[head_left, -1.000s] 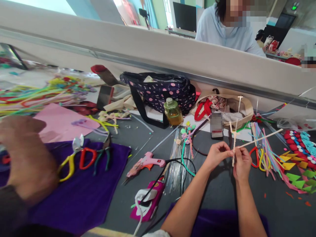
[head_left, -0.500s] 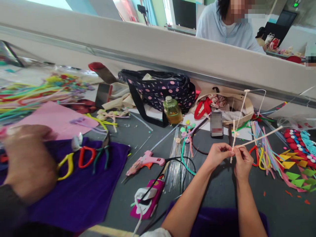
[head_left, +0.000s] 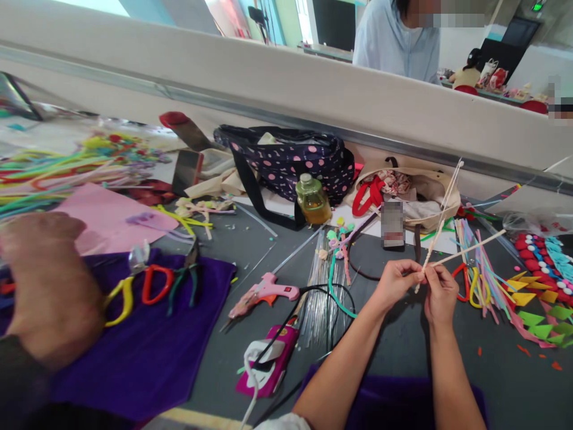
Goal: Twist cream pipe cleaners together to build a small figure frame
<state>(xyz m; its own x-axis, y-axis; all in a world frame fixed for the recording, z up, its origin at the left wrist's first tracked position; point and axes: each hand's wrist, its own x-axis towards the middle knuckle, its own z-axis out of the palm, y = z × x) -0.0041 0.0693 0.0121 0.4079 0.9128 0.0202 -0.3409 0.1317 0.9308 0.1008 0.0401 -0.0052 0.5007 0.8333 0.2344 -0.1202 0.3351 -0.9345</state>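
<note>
Cream pipe cleaners (head_left: 433, 243), twisted together into a stem, stand up between my two hands. My left hand (head_left: 400, 278) pinches the lower part of the twist between thumb and fingers. Close against it, my right hand (head_left: 441, 292) is closed on the same stem at the same height. From the twist one length slants off to the right, and thin pale strands run to a small tip above. The short lower end pokes out under my fingers. Scissors with red and yellow handles (head_left: 480, 288) lie just right of my right hand, beside pastel pipe cleaners (head_left: 486, 266).
A pink glue gun (head_left: 268, 289), clear glue sticks (head_left: 320, 298) and a magenta device (head_left: 271, 364) lie left of my arms. Behind stand a bottle (head_left: 313, 203) and a polka-dot bag (head_left: 290, 161). Another person's arm (head_left: 49, 286) is over purple cloth with pliers (head_left: 190, 278).
The top of the twisted stem has tilted right, and its thin strand, looped out to the side before, now lies close along it. My hands have barely moved. The person opposite has shifted.
</note>
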